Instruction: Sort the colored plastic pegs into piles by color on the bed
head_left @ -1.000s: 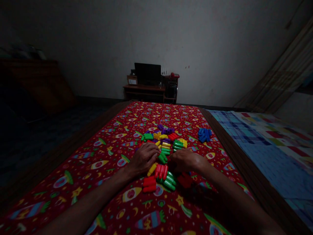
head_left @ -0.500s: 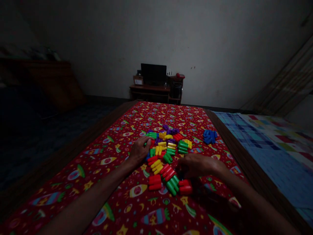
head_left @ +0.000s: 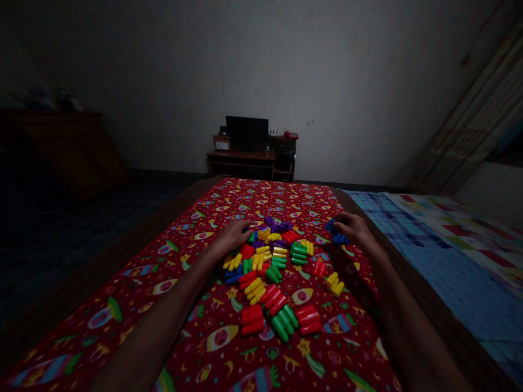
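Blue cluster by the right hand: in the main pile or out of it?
Out: the blue cluster is apart, right of the main pile, with red printed cloth showing between them.

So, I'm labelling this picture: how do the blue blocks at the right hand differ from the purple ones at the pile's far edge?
The blue blocks are apart on the right, while the purple blocks edge the mixed pile. The right hand partly hides the blue blocks; no hand covers the purple blocks. Both groups are over the red cloth.
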`<state>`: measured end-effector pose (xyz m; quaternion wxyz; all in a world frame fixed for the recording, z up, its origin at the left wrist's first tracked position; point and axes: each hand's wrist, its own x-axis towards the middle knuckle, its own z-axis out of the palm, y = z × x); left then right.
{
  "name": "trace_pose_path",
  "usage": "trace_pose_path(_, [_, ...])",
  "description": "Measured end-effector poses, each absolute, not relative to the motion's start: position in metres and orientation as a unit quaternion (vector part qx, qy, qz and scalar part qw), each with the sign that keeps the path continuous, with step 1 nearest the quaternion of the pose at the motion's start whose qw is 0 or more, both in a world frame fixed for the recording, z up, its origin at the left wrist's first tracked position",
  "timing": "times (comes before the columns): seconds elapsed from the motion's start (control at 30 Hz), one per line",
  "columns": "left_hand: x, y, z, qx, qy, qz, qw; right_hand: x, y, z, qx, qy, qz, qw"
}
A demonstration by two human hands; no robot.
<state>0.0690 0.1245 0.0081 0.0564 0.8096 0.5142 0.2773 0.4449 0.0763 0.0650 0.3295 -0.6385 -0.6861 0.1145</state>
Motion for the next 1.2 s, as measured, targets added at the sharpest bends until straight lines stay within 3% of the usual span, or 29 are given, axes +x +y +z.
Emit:
trace_pose_path(0.2, [0.077, 0.133, -0.004, 0.835, 0.496, 0.233, 0.040, 0.512, 0.079, 0.034, -0.742, -0.548, 0.056, 0.381])
trace_pose_path(0.47, [0.074, 0.130, 0.010, 0.825, 0.498, 0.268, -0.002, 0.509, 0.083, 0.006, -0.750, -0.508, 0.154, 0.396])
trace_pose_path(0.6, [0.079, 0.121, 0.027, 0.814, 0.471, 0.340, 0.007, 0.503, 0.081, 0.018, -0.740, -0.488, 0.179, 0.426])
trace_pose_path(0.77, [0.099, 0.095, 0.050, 0.803, 0.458, 0.359, 0.130, 0.482, 0.076, 0.053, -0.743, -0.501, 0.078, 0.436])
trace_pose_path(0.87, [0.116, 0.077, 0.055, 0.814, 0.430, 0.356, 0.160, 0.443, 0.067, 0.071, -0.653, -0.579, 0.152, 0.464])
trace_pose_path(1.0, [0.137, 0.054, 0.055, 0.833, 0.376, 0.371, 0.163, 0.371, 0.041, 0.080, -0.459, -0.760, 0.287, 0.359])
trace_pose_path(1.1, [0.146, 0.046, 0.056, 0.838, 0.347, 0.371, 0.202, 0.341, 0.026, 0.079, -0.411, -0.818, 0.243, 0.320])
trace_pose_path(1.2, [0.139, 0.051, 0.063, 0.827, 0.351, 0.369, 0.240, 0.349, 0.030, 0.079, -0.459, -0.810, 0.164, 0.326])
